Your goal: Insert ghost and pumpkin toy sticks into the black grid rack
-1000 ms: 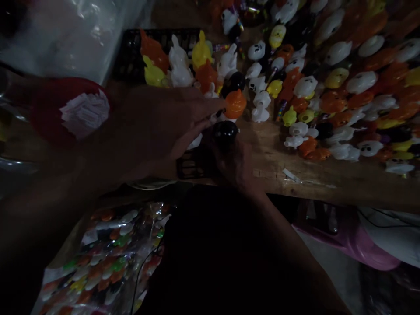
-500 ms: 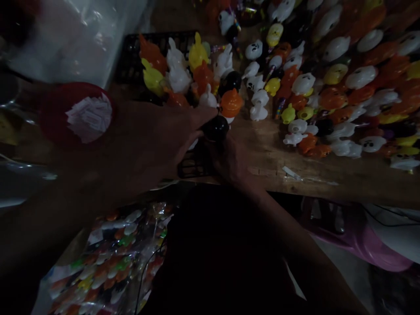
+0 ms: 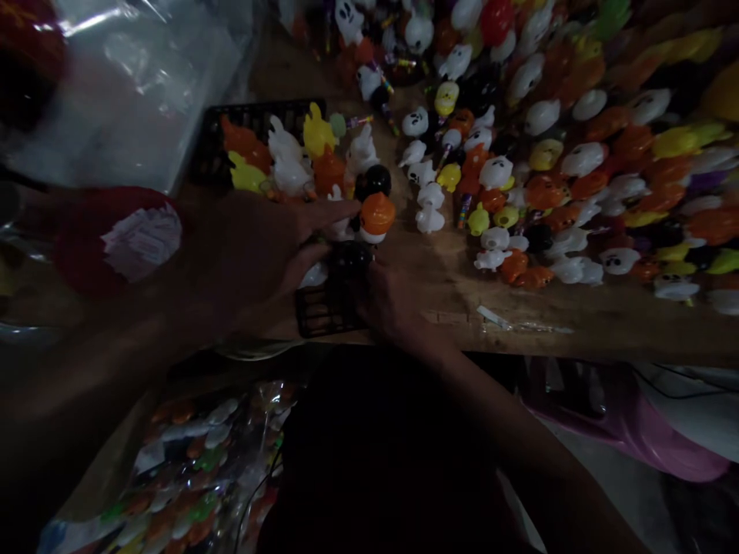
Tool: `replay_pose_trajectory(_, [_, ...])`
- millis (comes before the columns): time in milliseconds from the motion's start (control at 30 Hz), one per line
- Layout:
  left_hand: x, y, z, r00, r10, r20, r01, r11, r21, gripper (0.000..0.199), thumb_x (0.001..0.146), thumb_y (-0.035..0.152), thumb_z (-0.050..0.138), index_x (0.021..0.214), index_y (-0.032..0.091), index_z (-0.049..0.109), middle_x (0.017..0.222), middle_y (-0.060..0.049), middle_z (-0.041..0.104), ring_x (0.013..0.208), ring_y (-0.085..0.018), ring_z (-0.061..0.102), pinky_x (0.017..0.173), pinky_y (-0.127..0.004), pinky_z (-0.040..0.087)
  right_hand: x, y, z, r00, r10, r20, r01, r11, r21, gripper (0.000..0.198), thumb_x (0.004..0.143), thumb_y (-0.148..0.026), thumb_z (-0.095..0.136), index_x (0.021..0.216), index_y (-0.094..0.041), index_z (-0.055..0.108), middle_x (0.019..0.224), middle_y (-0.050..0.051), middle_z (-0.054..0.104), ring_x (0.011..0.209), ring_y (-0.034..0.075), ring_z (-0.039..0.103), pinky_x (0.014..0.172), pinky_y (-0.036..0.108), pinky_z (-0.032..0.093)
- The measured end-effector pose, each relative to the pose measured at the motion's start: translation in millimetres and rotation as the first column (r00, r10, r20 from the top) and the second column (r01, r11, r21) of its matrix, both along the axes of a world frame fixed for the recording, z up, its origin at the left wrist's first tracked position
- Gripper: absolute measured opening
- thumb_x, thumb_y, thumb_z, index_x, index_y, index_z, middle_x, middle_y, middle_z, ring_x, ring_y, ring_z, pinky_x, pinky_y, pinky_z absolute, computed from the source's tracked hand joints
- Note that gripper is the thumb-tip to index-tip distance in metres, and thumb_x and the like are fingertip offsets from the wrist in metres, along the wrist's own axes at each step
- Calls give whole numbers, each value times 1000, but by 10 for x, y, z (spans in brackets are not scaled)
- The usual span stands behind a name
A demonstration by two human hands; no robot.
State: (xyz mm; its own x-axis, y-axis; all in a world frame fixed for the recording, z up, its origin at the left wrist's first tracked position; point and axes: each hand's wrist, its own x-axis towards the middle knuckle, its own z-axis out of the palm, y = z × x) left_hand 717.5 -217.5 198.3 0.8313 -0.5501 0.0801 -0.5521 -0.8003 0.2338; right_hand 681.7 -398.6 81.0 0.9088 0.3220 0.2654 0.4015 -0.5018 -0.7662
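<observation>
My right hand (image 3: 386, 298) is closed around a round, glossy black plastic toy figure (image 3: 353, 255) above a black grid rack (image 3: 312, 314). From the left comes my left hand (image 3: 254, 242), its index finger stretched out and its thumb apart, with nothing visible between them. The index fingertip lies beside an orange-and-white figure (image 3: 377, 218); the thumb is close to the black toy. Behind the fingers stand orange, yellow and white figures on the rack, among them a yellow one (image 3: 319, 135) and another black one (image 3: 375, 181). My left hand hides the rack's middle.
A red bowl (image 3: 72, 254) of small white paper slips (image 3: 142, 238) sits left. Many plastic figures (image 3: 543, 196) cover the wooden table's right side. A clear bag (image 3: 132, 92) lies at upper left, and bagged figures (image 3: 196, 462) are below the table edge.
The view has shifted, so the table things appear lower and further left. My left fingertips have come away from the black toy figure; my right hand still has it.
</observation>
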Motion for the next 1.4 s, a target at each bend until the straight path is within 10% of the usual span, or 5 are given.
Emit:
replay_pose_trajectory(267, [-263, -89, 246, 994, -73, 80, 67, 995, 78, 48, 95, 18, 40, 141, 20, 54, 118, -7, 73, 88, -23, 74, 67, -33, 58, -5, 0, 53, 1000, -3, -2, 3, 1000, 6, 17, 93, -16, 48, 107, -18, 58, 106, 11, 66, 83, 21, 64, 74, 33, 55])
replay_pose_trajectory(400, [-412, -142, 317, 961, -93, 259, 77, 994, 72, 44, 93, 13, 37, 132, 16, 57, 127, -10, 67, 110, -27, 67, 90, -41, 58, -9, 12, 60, 1000, 5, -12, -5, 999, 52, 16, 95, -19, 47, 106, -17, 59, 104, 12, 66, 90, 23, 65, 84, 37, 56])
replay_pose_trajectory(800, [-87, -112, -136, 904, -283, 321, 301, 953, -9, 30, 94, 24, 53, 121, 26, 67, 140, -9, 64, 136, -34, 55, 108, -57, 48, -48, -33, 127, 994, 65, -91, -80, 982, -174, 20, 93, -14, 54, 112, -20, 57, 121, 11, 64, 106, 22, 66, 86, 33, 58])
replay_pose_trajectory(1200, [-137, -105, -149, 913, -252, 320, 269, 963, -11, 38, 93, 24, 53, 130, 28, 62, 138, -9, 66, 141, -36, 50, 108, -62, 47, -159, -575, 464, 993, -116, 14, 116, 992, -54, 20, 98, -16, 50, 110, -21, 65, 109, 8, 73, 94, 19, 70, 81, 29, 56])
replay_pose_trajectory(1400, [-494, -391, -130, 826, -200, 528, 221, 975, 23, 49, 92, 20, 52, 141, 25, 57, 152, -11, 54, 150, -40, 37, 116, -68, 38, 964, -991, 775, 882, -416, 222, 467, 709, -528, 23, 95, -13, 46, 95, -19, 68, 101, 15, 71, 98, 28, 67, 84, 39, 54])
